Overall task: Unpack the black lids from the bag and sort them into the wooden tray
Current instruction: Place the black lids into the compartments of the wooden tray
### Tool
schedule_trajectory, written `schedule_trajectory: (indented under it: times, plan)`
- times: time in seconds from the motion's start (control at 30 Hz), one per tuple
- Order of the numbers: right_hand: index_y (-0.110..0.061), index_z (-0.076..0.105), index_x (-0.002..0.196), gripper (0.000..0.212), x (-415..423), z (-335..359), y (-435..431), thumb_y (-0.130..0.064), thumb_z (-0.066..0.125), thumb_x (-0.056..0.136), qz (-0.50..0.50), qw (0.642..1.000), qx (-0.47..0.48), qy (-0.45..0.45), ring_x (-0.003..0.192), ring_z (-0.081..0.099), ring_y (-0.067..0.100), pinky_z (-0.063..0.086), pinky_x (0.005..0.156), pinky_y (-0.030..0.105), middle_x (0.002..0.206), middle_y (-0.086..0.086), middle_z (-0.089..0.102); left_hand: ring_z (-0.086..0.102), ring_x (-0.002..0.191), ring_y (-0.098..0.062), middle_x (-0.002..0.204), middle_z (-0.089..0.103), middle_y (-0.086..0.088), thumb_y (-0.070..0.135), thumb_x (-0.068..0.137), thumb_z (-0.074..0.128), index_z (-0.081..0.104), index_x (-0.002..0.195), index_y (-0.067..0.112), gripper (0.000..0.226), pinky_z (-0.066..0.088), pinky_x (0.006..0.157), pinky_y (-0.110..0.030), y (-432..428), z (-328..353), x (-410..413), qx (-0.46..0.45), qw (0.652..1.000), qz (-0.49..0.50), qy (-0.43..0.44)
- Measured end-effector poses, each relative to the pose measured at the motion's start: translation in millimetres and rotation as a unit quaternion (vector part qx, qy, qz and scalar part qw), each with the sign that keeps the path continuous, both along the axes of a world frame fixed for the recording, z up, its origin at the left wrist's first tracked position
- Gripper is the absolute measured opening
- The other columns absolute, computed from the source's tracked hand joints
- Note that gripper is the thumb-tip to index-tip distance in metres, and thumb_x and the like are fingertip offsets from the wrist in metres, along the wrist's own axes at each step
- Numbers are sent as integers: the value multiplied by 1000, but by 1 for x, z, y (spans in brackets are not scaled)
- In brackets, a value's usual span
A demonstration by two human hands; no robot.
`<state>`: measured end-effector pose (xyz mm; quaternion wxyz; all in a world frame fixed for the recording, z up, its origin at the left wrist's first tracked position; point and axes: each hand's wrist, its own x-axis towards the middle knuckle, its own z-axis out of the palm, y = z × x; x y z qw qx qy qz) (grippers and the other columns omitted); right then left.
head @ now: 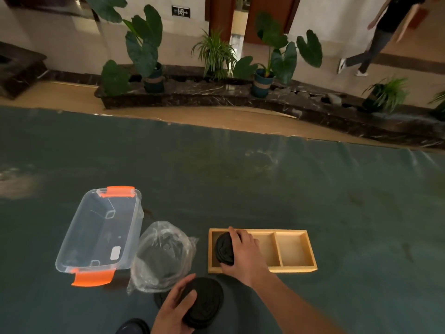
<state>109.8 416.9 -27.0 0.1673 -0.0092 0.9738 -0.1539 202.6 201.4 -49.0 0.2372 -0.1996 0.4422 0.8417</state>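
At the near edge of the green-covered table [313, 189], the left hand [178, 307] is gripping a flat stack of black lids [204, 302], thumb and fingers curled round it, and those lids could be sliding apart if that grip slackens. Just beyond, the right hand [243, 254] is clutching a second stack [224, 248] on edge in the leftmost compartment of the wooden tray [296, 270], where, unpropped, it is likely to be toppling on release. Further out, the bag [163, 256], with lids inside, is sitting between the tray and a clear box [101, 230], crowding the reach, while potted plants [265, 75] are standing along the far ledge.
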Motion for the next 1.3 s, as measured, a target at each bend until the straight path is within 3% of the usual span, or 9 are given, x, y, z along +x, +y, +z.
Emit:
schedule_trajectory:
  times: [0.1,0.23,0.53,0.83,1.0,1.07,1.13,1.2,1.3]
  plan:
    - [-22,21,159,102,-2,-9,-2,-60,72,79,-5,1000,6,9,140,39,28,30,122,44,155,6,39,77,89,-13,117,74,-24,25,43,102,66,118,2,87,59,70,-19,-6,-9,6,-29,999,-32,25]
    - [-21,30,151,92,-7,-13,-5,-58,74,79,-7,1000,9,18,137,44,26,31,121,43,150,4,45,76,93,-12,109,79,-14,41,19,105,66,120,4,115,58,71,-18,-8,-13,6,-41,998,-48,28]
    - [-20,29,152,98,-4,-21,-8,-76,63,80,-6,999,38,21,141,40,25,32,118,47,151,3,43,76,97,-16,113,77,-16,42,21,105,67,121,4,113,60,78,-21,-1,-8,4,-48,995,-53,64]
    - [-16,20,160,98,10,-31,-8,-81,32,89,1,997,73,35,156,17,30,17,125,54,165,7,28,75,101,-14,116,77,-13,45,23,104,67,122,8,111,59,76,-20,4,0,-5,-51,995,-56,64]
    - [-19,14,163,94,18,-1,-5,-75,-6,91,-30,998,-1,57,159,12,26,16,127,51,171,4,19,76,98,-30,111,77,-18,12,52,97,64,126,4,82,64,78,-40,22,23,-11,16,1000,-5,24]
    - [-23,34,155,82,26,27,0,-74,9,96,-77,985,-123,90,150,29,18,29,122,48,161,-2,33,74,103,-35,119,74,-21,9,64,87,64,128,6,68,61,85,-48,32,33,-15,32,999,18,9]
    - [-26,47,146,70,39,60,7,-72,44,93,-51,969,-228,81,139,40,9,37,118,40,149,-9,41,70,111,-38,127,70,-22,4,79,72,65,127,8,48,58,92,-53,44,40,-20,42,999,21,0]
    - [-28,38,153,88,54,90,12,-71,64,80,46,978,-197,44,145,31,8,28,125,31,157,-10,35,65,121,-37,132,68,-19,1,89,63,64,129,11,42,50,104,-56,57,50,-26,46,999,1,4]
    - [-29,20,159,106,63,102,21,-69,70,76,131,988,-78,40,154,17,15,16,127,33,168,-3,22,62,127,-32,135,67,-15,4,95,61,65,131,14,37,46,109,-53,79,62,-35,38,998,-31,25]
